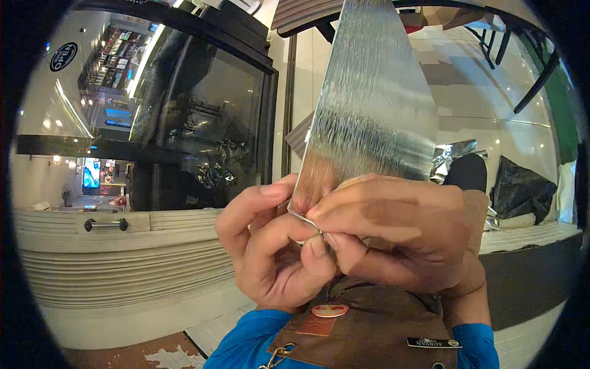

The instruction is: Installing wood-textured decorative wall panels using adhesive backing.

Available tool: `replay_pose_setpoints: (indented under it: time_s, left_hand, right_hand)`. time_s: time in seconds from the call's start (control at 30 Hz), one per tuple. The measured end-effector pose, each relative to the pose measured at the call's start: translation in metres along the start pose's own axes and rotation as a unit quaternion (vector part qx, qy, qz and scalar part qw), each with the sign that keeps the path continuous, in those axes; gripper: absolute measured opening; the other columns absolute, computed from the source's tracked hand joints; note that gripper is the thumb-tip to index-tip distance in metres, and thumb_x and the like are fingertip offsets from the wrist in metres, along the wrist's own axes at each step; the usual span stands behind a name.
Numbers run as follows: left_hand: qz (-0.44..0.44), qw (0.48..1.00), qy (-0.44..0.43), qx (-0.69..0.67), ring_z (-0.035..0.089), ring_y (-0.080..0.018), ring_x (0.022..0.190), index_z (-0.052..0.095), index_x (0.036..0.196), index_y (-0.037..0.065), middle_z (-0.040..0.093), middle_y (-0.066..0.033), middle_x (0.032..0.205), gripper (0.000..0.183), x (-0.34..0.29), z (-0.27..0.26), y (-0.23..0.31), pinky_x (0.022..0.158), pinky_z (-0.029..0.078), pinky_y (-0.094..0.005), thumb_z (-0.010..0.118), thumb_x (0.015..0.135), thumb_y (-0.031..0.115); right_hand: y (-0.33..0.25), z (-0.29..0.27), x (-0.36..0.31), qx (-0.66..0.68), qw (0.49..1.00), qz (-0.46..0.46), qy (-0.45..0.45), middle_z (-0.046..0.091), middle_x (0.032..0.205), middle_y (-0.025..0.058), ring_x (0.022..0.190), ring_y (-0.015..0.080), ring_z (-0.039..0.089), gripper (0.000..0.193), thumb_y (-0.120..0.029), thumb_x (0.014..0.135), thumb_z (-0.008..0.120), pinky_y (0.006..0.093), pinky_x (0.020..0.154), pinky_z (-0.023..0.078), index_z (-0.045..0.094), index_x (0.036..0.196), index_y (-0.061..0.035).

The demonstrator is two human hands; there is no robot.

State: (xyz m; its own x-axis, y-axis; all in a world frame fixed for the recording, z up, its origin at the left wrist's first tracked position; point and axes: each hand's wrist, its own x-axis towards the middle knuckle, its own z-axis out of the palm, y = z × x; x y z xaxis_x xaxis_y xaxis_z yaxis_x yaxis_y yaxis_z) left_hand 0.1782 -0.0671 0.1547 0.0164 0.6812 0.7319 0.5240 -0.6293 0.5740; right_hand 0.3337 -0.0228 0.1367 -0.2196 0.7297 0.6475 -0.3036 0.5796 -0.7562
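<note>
The left hand (276,252) and right hand (405,227) make 2 grips, fingertips pinching the near end of 1 silver sheet (375,104), probably foil, that extends outward from 1 brown apron (375,326). Rightward lie crumpled foil (450,155) and 1 black bag (522,189).

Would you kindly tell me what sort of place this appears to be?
Probably a shop or café: a round black sign, what look like lit, filled shelves, and the person's brown apron suggest it.
</note>
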Motion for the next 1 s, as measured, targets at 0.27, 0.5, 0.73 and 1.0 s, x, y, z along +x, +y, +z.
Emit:
replay_pose_setpoints:
  time_s: [0.27, 0.5, 0.73, 1.0]
  left_hand:
    - [0.032, 0.999, -0.011, -0.007, 0.063, -0.0347, 0.096, 0.058, 0.085, -0.001, 0.042, -0.0128, 0.118, 0.018, 0.0012, 0.0028, -0.0037, 0.082, 0.054, -0.0413, 0.071, 0.084, 0.012]
    - [0.033, 0.999, 0.007, -0.006, 0.064, -0.0347, 0.093, 0.057, 0.084, -0.001, 0.041, -0.0136, 0.119, 0.018, -0.0001, 0.0049, -0.0067, 0.078, 0.055, -0.0401, 0.07, 0.084, 0.012]
    - [0.014, 1.0, 0.01, -0.009, 0.063, -0.0337, 0.098, 0.058, 0.085, 0.001, 0.042, -0.0148, 0.118, 0.016, -0.0014, 0.0039, -0.0068, 0.082, 0.055, -0.0406, 0.069, 0.084, 0.012]
    - [-0.009, 1.0, 0.019, 0.022, 0.062, -0.0313, 0.1, 0.059, 0.087, 0.005, 0.043, -0.0146, 0.117, 0.014, -0.0036, 0.0031, -0.0049, 0.086, 0.055, -0.0409, 0.07, 0.084, 0.013]
  right_hand:
    - [0.0026, 0.0037, -0.002, -0.005, 1.0, -0.017, 0.014, 0.069, 0.085, 0.0131, 0.079, 0.0284, 0.069, 0.015, 0.005, 0.075, 0.07, 0.0356, 0.072, 0.056, 0.069, 0.089, 0.0026]
    - [0.0033, 0.0034, -0.0022, -0.003, 1.0, -0.01, 0.008, 0.069, 0.085, 0.013, 0.08, 0.028, 0.069, 0.014, 0.005, 0.076, 0.068, 0.0356, 0.072, 0.056, 0.069, 0.09, 0.0031]
    - [0.0013, 0.0004, -0.0024, 0.004, 1.0, 0.011, -0.006, 0.069, 0.086, 0.0133, 0.08, 0.0273, 0.069, 0.014, 0.004, 0.075, 0.069, 0.0344, 0.072, 0.055, 0.069, 0.09, 0.0031]
    - [-0.0029, 0.0007, -0.0035, -0.042, 0.999, 0.015, 0.016, 0.07, 0.092, 0.0146, 0.081, 0.025, 0.07, 0.017, 0.002, 0.074, 0.072, 0.0312, 0.072, 0.056, 0.07, 0.09, 0.0008]
